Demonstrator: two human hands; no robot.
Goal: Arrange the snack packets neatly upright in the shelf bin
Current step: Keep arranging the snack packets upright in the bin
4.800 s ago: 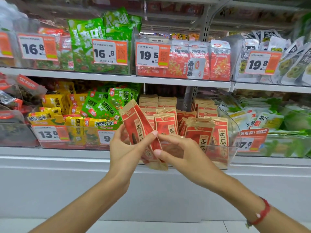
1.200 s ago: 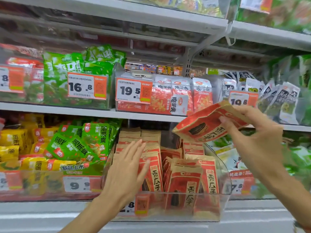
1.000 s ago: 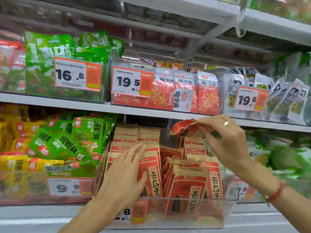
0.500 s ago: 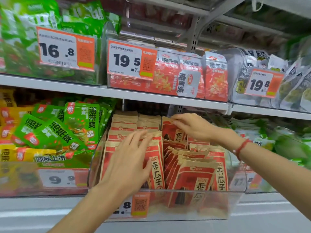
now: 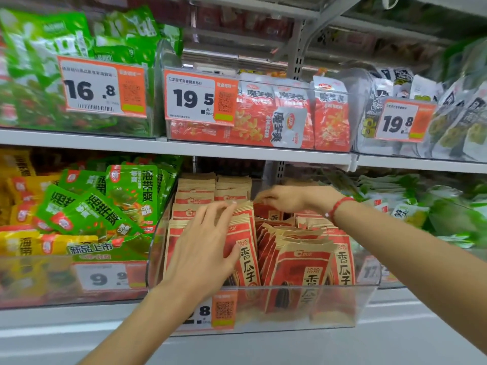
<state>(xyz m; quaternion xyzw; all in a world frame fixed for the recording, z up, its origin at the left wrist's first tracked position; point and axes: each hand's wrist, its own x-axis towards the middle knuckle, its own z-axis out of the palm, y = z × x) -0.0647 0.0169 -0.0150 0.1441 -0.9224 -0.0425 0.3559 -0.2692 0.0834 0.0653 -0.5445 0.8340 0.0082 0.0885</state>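
Loose packet [image 5: 266, 210] now down among rows.

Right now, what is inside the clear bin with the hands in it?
The clear bin holds rows of red-and-tan snack packets, standing upright. The left hand covers the front-left ones; the right hand hides the packets at the back.

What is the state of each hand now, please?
Left hand: open, fingers flat against the front packets.
Right hand: fingers pinch a red packet at the bin's back.
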